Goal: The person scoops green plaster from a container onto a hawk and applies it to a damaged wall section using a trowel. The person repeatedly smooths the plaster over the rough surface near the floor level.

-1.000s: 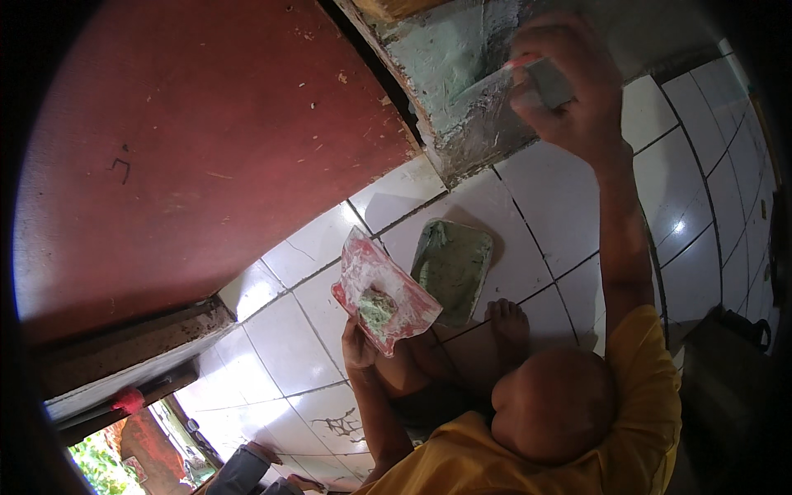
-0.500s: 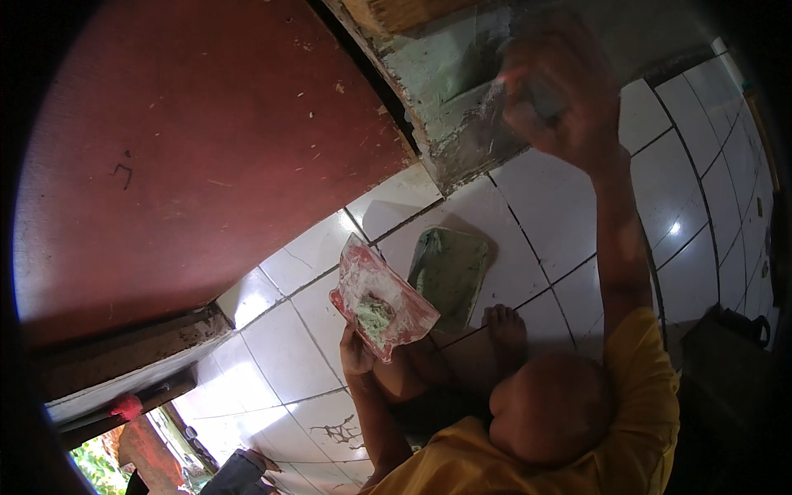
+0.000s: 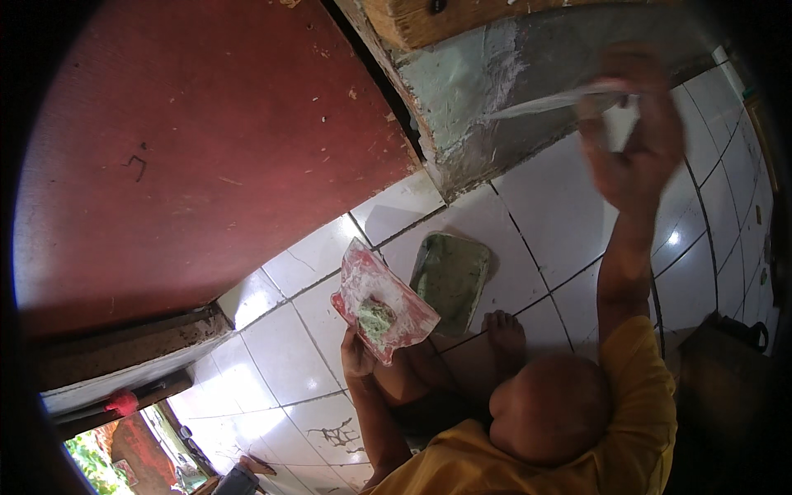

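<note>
My left hand (image 3: 356, 355) is closed on the near edge of a red piece of sheet smeared with white, which works as a palette (image 3: 410, 312). A lump of pale green paste (image 3: 375, 320) lies on it. My right hand (image 3: 634, 140), blurred by motion, is raised at the upper right, its fingers closed around a thin scraper (image 3: 544, 103). The scraper's pale blade reaches left toward the grey-green lower wall (image 3: 474, 87); whether it touches is unclear. A shallow rectangular tray (image 3: 450, 272), stained green inside, lies on the floor between my hands.
A large red panel (image 3: 206, 148) fills the upper left, beside the wall's chipped corner. A wooden piece (image 3: 470, 18) runs above the wall. White floor tiles (image 3: 544, 210) spread below. My bare foot (image 3: 505, 334) is near the tray. A dark box-like object (image 3: 718, 363) stands at right.
My right hand has moved right and slightly down along the wall with the scraper, uncovering more wall surface. My left hand and the palette have hardly moved.
</note>
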Action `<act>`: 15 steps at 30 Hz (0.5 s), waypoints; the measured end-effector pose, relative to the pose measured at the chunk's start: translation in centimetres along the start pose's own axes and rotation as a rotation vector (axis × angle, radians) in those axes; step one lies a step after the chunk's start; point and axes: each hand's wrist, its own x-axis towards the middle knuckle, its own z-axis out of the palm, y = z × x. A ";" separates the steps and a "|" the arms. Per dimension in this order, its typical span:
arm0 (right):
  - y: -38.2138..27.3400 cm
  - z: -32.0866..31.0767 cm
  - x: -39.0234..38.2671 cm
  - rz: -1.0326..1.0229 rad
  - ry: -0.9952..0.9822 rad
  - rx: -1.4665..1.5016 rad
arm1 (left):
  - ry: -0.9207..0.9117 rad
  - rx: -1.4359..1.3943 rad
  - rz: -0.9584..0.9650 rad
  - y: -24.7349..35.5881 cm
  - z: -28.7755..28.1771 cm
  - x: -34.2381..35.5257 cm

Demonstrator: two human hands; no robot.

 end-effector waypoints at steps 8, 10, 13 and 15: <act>1.6 2.5 0.3 -0.043 -0.193 -0.094 | 0.011 0.055 -0.019 0.1 0.3 0.0; 1.8 2.5 0.9 -0.073 -0.098 -0.061 | 0.011 0.061 -0.010 0.1 0.4 0.1; 2.1 2.1 0.2 0.135 0.082 -0.008 | 0.014 0.078 0.003 0.1 0.8 0.0; 2.7 1.4 0.4 0.155 0.180 0.067 | 0.018 0.060 0.012 -0.1 1.4 0.0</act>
